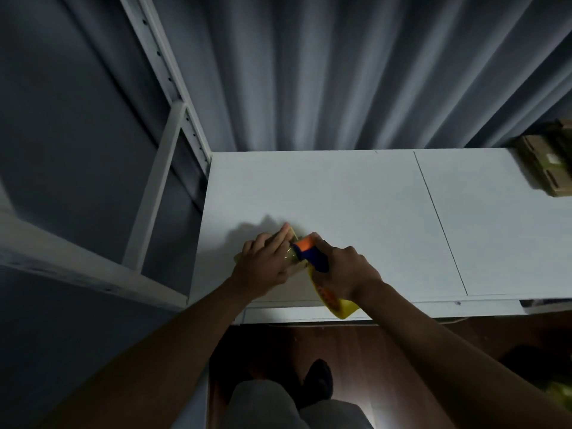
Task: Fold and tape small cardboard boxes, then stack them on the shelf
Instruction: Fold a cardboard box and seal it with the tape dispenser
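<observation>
A small cardboard box [294,271] lies on the white table [356,212] near its front left corner, mostly hidden under my hands. My left hand [266,261] lies on top of the box with its fingers stretched forward, pressing it down. My right hand [346,270] grips a tape dispenser [312,253] with a blue body, an orange front and a yellow handle end. The dispenser's front sits against the box, right beside my left fingers.
A stack of flat cardboard pieces [548,162] lies at the table's far right. A white metal shelf frame [167,140] stands left of the table. Grey curtains hang behind. My legs and a dark shoe [318,382] stand on the wooden floor below.
</observation>
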